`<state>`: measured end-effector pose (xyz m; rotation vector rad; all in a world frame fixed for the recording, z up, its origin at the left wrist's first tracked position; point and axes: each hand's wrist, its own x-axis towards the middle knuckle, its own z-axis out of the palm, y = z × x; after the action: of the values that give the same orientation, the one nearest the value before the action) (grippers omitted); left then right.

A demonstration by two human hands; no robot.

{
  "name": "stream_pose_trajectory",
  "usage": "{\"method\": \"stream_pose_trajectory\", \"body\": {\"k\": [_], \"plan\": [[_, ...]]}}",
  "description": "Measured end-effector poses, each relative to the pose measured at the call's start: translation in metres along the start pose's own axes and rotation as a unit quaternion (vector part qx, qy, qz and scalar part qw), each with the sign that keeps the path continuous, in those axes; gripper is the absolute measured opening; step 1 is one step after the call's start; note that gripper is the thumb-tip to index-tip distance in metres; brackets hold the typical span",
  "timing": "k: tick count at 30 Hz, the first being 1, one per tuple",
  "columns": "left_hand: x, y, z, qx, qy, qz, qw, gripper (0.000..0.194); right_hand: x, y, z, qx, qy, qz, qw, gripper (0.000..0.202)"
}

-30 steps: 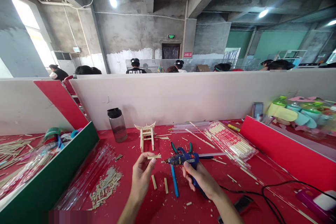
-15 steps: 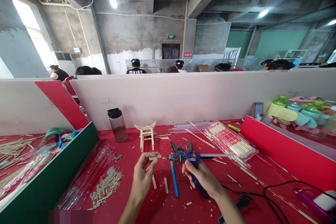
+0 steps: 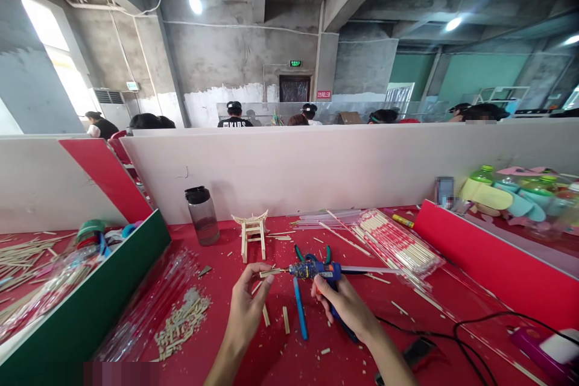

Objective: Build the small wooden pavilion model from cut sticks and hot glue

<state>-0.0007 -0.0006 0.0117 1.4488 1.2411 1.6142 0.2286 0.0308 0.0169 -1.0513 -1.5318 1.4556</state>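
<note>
The left hand [image 3: 246, 300] pinches a wooden strip [image 3: 268, 274] right by the nozzle [image 3: 284, 270] of a glue gun [image 3: 326, 271] (blue, speckled) gripped in the right hand [image 3: 347, 303].

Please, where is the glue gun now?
In the head view, right of centre, the glue gun is in the right hand, its nozzle near the left hand.

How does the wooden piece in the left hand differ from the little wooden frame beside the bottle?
Size: the held piece is much smaller than the wooden frame.
Pose: the held piece lies roughly level, pinched in the left hand; the wooden frame stands upright on the red table.
Shape: the held piece is a short strip; the wooden frame has legs and a flared top.
Shared: both are pale and wood-coloured.
</note>
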Motion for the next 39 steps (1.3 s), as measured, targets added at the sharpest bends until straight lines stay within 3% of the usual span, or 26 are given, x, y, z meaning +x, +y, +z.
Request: {"method": "stream_pose_trajectory", "body": {"k": [19,24,32,39], "plan": [[-0.001,0.006,-0.002,0.013,0.003,0.004,1.000,0.020,-0.003,-0.005,-0.004,0.005,-0.001,0.011,1.000,0.057],[0.001,0.009,-0.005,0.088,0.003,0.013,0.996,0.021,-0.003,-0.007,-0.008,0.035,0.017,0.003,0.999,0.055],[0.000,0.000,-0.003,0.300,-0.055,0.130,0.944,0.012,-0.006,-0.006,0.000,-0.117,0.010,-0.028,0.993,0.055],[-0.005,-0.001,0.000,0.388,-0.068,0.180,0.901,0.015,-0.010,-0.015,0.003,-0.226,0.045,-0.111,0.967,0.039]]}}
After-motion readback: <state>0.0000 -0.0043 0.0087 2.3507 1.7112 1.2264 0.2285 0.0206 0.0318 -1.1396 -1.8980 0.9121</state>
